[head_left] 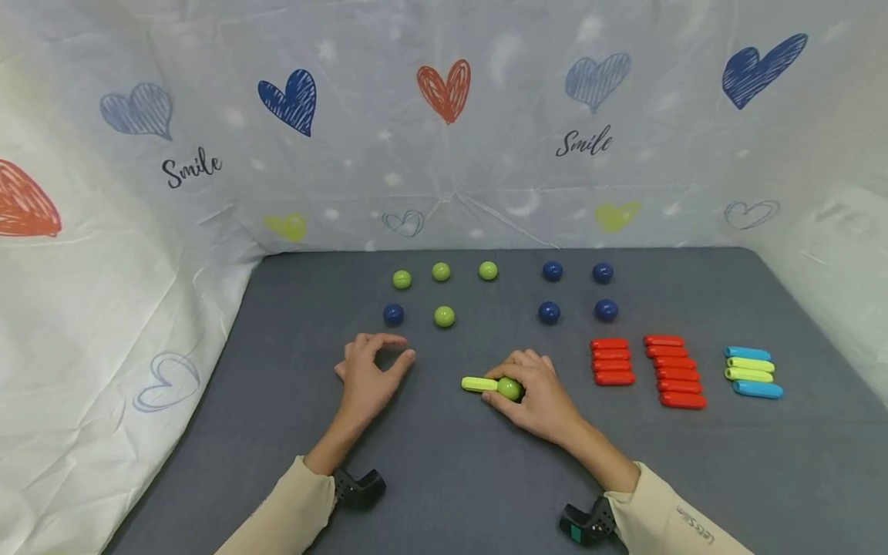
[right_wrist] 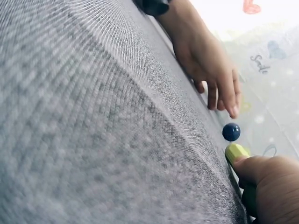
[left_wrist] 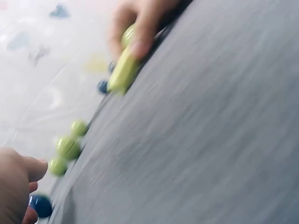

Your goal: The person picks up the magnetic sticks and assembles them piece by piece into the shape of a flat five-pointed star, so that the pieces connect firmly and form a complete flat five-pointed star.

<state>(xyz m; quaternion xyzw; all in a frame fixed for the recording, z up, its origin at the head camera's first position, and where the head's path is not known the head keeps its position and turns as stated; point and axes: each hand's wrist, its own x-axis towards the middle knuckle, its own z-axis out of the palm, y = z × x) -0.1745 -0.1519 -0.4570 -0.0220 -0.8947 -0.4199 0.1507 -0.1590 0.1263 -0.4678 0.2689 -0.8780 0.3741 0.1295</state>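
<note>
My right hand (head_left: pixel 537 397) grips a green ball (head_left: pixel 509 388) between thumb and fingers, low over the grey cloth. A yellow-green stick (head_left: pixel 479 384) points left from the ball, end against it; in the right wrist view the thumb lies against the stick (right_wrist: pixel 237 151). The left hand (head_left: pixel 366 381) has thumb and fingers apart, holding nothing, just below a blue ball (head_left: pixel 393 314). In the left wrist view, the right hand (left_wrist: pixel 147 21) with the stick (left_wrist: pixel 123 72) appears blurred, while part of the left hand (left_wrist: pixel 16 182) shows at the edge.
Green balls (head_left: pixel 445 316) and blue balls (head_left: pixel 549 312) stand in two loose rows behind the hands. Right of the right hand lie two stacks of red sticks (head_left: pixel 613 366) (head_left: pixel 678 374), then a group of blue sticks (head_left: pixel 758 389) and yellow sticks (head_left: pixel 749 375). A printed curtain (head_left: pixel 361 154) hangs behind.
</note>
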